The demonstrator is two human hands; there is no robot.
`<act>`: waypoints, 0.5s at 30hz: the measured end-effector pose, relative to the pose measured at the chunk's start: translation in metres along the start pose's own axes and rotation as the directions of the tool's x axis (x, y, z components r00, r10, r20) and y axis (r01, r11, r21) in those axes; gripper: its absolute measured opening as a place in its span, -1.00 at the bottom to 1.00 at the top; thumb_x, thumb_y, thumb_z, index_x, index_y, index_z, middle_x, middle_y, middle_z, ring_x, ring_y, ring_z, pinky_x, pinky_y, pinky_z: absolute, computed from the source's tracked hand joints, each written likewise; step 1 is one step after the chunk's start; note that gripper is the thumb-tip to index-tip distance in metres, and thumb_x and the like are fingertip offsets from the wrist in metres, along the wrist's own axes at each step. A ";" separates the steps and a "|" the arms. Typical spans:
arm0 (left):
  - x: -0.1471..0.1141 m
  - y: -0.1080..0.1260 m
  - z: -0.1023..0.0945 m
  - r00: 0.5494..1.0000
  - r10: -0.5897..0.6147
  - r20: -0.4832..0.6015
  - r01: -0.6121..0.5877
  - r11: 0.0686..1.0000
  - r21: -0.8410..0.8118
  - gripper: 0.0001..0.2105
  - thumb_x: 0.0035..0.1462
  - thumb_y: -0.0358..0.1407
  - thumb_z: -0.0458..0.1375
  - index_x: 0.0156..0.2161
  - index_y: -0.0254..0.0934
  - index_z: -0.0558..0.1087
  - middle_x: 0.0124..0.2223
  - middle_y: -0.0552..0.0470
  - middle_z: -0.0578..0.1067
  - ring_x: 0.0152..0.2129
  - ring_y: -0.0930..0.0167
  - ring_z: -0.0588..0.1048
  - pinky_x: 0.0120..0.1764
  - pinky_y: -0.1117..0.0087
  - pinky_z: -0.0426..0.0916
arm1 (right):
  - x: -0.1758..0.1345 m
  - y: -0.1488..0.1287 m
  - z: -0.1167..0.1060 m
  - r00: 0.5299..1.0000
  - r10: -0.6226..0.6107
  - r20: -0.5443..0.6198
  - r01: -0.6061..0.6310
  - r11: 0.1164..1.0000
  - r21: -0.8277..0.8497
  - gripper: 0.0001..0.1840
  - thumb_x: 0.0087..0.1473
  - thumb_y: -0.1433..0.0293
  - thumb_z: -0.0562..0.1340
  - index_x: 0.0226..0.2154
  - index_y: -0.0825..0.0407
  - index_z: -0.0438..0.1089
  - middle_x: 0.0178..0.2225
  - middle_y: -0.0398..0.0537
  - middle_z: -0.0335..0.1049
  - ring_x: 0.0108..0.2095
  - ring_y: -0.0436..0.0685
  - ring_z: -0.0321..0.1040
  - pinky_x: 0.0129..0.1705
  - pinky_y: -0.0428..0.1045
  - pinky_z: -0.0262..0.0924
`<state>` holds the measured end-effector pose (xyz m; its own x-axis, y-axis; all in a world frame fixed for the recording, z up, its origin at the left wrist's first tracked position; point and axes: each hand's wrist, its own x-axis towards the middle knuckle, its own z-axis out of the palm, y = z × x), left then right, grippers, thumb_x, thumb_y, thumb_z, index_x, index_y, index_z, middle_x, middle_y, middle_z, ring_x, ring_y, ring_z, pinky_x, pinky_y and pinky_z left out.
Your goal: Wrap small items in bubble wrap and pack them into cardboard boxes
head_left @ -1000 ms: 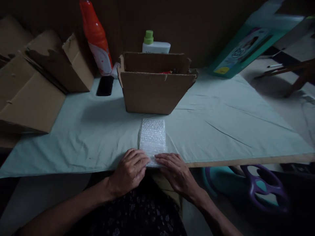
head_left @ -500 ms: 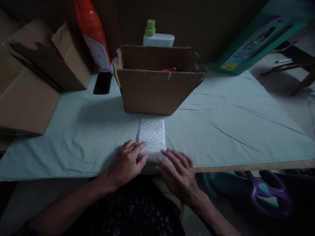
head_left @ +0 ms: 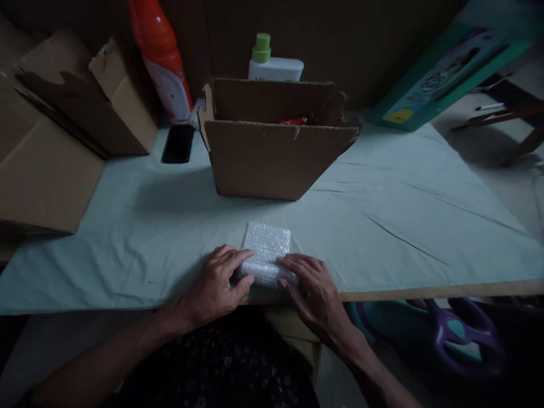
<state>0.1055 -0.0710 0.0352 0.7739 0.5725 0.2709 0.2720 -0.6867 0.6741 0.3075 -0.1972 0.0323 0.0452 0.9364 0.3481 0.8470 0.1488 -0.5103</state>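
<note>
A small piece of bubble wrap (head_left: 268, 242) lies near the front edge of the table, its near end rolled into a thick bundle. Whatever may be inside the roll is hidden. My left hand (head_left: 221, 277) grips the roll's left end, fingers on top and thumb on the near side. At the right end, my right hand (head_left: 312, 286) holds it the same way. The flat tail of the wrap stretches away from me toward an open cardboard box (head_left: 272, 161), which stands upright with something red showing inside.
On the left are more cardboard boxes (head_left: 46, 170), a black phone (head_left: 178, 144) and an orange bottle (head_left: 159, 56). Behind the middle box is a white bottle with a green cap (head_left: 276, 69). A green package (head_left: 437, 79) stands back right. Below the table edge sits a purple-and-teal object (head_left: 465, 334).
My right hand has closed onto the right end of the bubble wrap roll. The flat part has become shorter and its far edge has come nearer to me.
</note>
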 end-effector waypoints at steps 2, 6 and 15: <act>0.010 -0.003 0.004 0.999 0.003 -0.032 0.000 0.997 0.077 -0.71 0.21 -0.36 0.15 0.04 -0.36 0.45 -0.16 -0.12 0.58 -0.20 0.26 0.50 -0.09 0.19 0.45 | -0.003 -0.001 0.001 0.996 -0.030 -0.081 0.020 0.992 -0.123 -0.68 0.24 0.42 0.22 0.05 0.00 0.35 0.00 0.12 0.49 0.04 0.30 0.36 -0.03 0.21 0.25; 0.026 -0.012 0.010 0.999 -0.018 -0.039 0.028 0.965 0.259 -0.72 0.24 -0.29 0.13 0.02 -0.36 0.47 -0.12 -0.17 0.57 -0.16 0.17 0.48 -0.04 0.06 0.40 | -0.005 -0.003 0.008 0.991 -0.126 -0.050 0.109 0.961 -0.253 -0.61 0.20 0.42 0.26 0.09 0.00 0.33 0.11 0.14 0.42 0.11 0.32 0.31 0.05 0.24 0.19; 0.003 -0.005 0.005 0.879 -0.476 -0.007 0.408 0.761 -0.505 -0.43 0.20 -0.18 0.18 0.26 -0.28 0.21 0.06 -0.18 0.44 -0.06 0.28 0.47 -0.02 0.19 0.40 | 0.028 0.017 0.019 0.989 -0.086 -0.117 0.062 0.979 -0.193 -0.66 0.22 0.43 0.23 0.06 -0.03 0.38 -0.13 0.03 0.59 -0.08 0.25 0.46 -0.07 0.16 0.24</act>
<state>0.1089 -0.0684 0.0296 0.5469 0.8336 -0.0780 0.2335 -0.0624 0.9703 0.3129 -0.1625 0.0183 0.0337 0.8766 0.4801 0.9346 0.1426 -0.3259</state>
